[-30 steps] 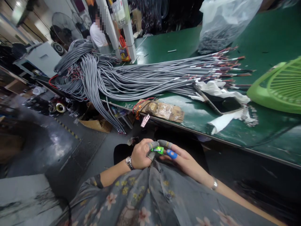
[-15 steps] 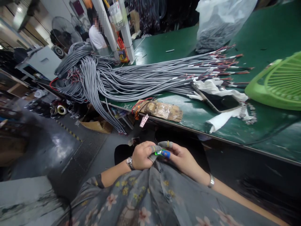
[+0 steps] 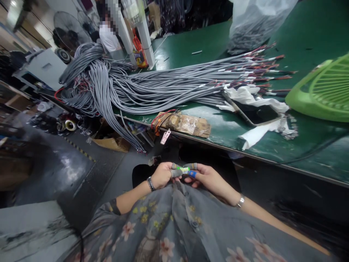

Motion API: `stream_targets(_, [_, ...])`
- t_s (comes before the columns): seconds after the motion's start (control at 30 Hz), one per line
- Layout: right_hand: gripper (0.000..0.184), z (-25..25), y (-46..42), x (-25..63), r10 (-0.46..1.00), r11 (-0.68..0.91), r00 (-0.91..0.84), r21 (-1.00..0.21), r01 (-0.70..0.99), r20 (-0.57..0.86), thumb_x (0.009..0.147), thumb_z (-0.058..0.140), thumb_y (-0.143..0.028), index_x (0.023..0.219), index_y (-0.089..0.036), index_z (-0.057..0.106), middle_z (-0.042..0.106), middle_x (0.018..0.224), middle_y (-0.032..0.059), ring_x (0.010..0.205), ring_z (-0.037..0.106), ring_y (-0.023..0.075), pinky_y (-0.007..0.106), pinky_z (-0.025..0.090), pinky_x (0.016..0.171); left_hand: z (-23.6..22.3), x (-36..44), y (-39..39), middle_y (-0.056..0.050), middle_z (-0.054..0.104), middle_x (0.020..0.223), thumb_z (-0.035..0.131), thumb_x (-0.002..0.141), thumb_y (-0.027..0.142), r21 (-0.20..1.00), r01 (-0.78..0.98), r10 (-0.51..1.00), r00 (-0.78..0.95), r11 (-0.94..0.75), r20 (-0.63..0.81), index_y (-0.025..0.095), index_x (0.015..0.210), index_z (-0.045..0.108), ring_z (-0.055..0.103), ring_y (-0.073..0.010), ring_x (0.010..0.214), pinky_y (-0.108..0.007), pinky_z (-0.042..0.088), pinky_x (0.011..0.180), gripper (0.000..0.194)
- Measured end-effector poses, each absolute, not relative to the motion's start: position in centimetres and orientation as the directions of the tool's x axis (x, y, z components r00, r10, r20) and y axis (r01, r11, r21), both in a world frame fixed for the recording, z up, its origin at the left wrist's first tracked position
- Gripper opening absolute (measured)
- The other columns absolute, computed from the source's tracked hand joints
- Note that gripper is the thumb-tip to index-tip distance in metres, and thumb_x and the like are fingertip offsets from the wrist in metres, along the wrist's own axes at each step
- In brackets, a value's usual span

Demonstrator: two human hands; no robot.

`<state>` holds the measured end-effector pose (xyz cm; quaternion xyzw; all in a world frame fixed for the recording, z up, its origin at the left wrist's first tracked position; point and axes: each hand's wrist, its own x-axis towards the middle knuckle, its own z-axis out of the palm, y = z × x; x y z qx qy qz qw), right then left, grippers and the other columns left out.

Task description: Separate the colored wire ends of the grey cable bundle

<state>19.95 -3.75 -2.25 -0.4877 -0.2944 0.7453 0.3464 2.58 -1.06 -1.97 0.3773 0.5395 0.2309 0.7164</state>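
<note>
Between my two hands, just above my lap, is a small shiny green-and-white packet (image 3: 183, 169), perhaps a wrapped sweet. My left hand (image 3: 163, 176) pinches its left side with thumb and forefinger, both in grey finger covers. From the right, my right hand (image 3: 211, 178) grips the other side between a grey-covered finger and a blue-taped one. The fingertips of both hands almost meet around it and hide part of it. A worn wooden block (image 3: 188, 124) with cords and a pink tag (image 3: 165, 137) lies at the bench edge beyond my hands.
Across the green bench (image 3: 218, 145) stretches a large bundle of grey cables (image 3: 152, 91) with stripped ends. A phone (image 3: 253, 111) on white tissue, a green fan (image 3: 321, 91) and a plastic bag (image 3: 253, 29) are on the right. A person in white (image 3: 109, 38) is at the back left.
Both hands have shifted slightly and the left has turned, bringing its thumb and forefinger onto the packet. More of the packet shows now. The view has tilted a little.
</note>
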Motion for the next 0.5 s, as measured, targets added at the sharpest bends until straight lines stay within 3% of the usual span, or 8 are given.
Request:
stream_targets(0.2, [0.010, -2.6, -3.4, 20.0, 0.814, -0.575, -0.240, -0.794, -0.196, -0.530, 0.069, 0.068, -0.016, 0.077, -0.018, 0.062, 0.068, 0.064, -0.0008, 0.054, 0.064, 0.0085, 0.014, 0.047, 0.043, -2.2, 2.5, -0.8, -0.001, 0.061, 0.056, 0.085, 0.043, 0.043, 0.774, 0.060, 0.720, 0.329, 0.630, -0.611, 0.011, 0.066, 0.060, 0.053, -0.0088, 0.043, -0.019, 0.035, 0.042, 0.047])
stream_targets(0.5, [0.019, -3.4, -3.1, 20.2, 0.839, -0.532, -0.257, -0.823, -0.198, -0.480, 0.066, 0.071, -0.025, 0.080, -0.019, 0.059, 0.068, 0.064, -0.0013, 0.053, 0.064, 0.0102, 0.018, 0.048, 0.043, -2.8, 2.4, -0.4, 0.001, 0.060, 0.056, 0.083, 0.048, 0.039, 0.787, 0.054, 0.724, 0.358, 0.614, -0.590, 0.012, 0.074, 0.061, 0.055, -0.0091, 0.043, -0.019, 0.036, 0.042, 0.044])
